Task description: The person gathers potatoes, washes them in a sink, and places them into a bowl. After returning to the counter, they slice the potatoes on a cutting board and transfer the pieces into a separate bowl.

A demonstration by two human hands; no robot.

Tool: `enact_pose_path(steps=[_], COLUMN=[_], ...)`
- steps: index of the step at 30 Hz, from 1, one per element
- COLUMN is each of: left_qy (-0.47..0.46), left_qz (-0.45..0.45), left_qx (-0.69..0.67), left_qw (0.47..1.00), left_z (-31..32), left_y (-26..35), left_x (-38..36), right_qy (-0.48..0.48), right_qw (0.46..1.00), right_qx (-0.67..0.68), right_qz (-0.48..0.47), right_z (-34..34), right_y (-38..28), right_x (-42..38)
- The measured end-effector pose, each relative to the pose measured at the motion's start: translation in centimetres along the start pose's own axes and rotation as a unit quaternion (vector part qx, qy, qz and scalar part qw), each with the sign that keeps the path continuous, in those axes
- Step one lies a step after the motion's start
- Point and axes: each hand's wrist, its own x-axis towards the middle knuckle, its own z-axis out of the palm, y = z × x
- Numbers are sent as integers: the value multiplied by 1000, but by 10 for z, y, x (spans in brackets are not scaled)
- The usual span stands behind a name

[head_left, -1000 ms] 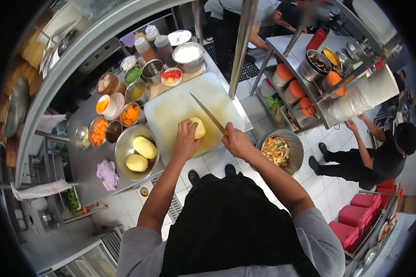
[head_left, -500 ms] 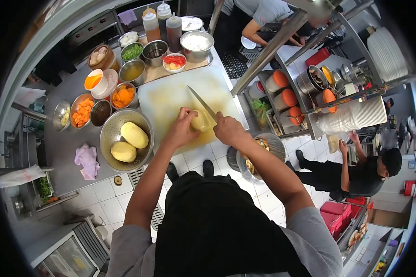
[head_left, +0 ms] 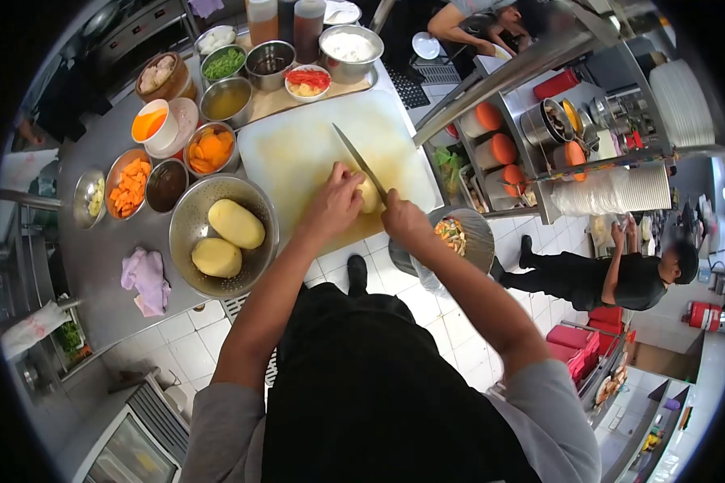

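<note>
On the white cutting board (head_left: 278, 145), a peeled potato (head_left: 369, 195) lies near the front edge. My left hand (head_left: 338, 200) holds it down from the left, fingers curled over its top and covering part of it. In my right hand (head_left: 408, 220) is the handle of a long knife (head_left: 358, 157). Its blade points up the board, along the right side of the potato. A perforated metal colander (head_left: 183, 211) stands left of the board with two peeled potatoes (head_left: 237, 224) inside.
Bowls of orange chunks (head_left: 130, 190), orange slices (head_left: 210, 150), chopped greens (head_left: 223, 62) and red strips (head_left: 308, 80) sit left of and behind the board. A purple cloth (head_left: 146, 278) lies at the left. A bin of scraps (head_left: 451, 235) stands at right; a co-worker (head_left: 620, 278) is beyond.
My left hand has shifted from the potato's side to over its top, fingers now curled. The knife now lies close along the potato's right side. The whole view has shifted slightly.
</note>
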Motion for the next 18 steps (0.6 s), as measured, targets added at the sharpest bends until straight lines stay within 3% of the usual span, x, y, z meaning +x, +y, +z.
enact_pose_path(steps=[3,6,10,13,18], left_qy=[-20,7,32,28,37], left_qz=[-28,8,14,8,27], left_qx=[-8,-3,5,19,38], left_qw=[999,1000,999,999,998], left_z=[0,6,9,6,11], left_y=[1,-6,-3,0,-8], left_x=[-5,4,-2,-1,0], right_qy=[36,55,-12,-28,-39], right_qw=[999,996,999,996,997], right_qx=[37,44,-21,-78,-61], right_qz=[14,-63,-25,-21,-20], right_z=[27,10,-52,-64,-63], right_y=[7,17,-14,-27,-33], right_x=[6,14,8,8,4])
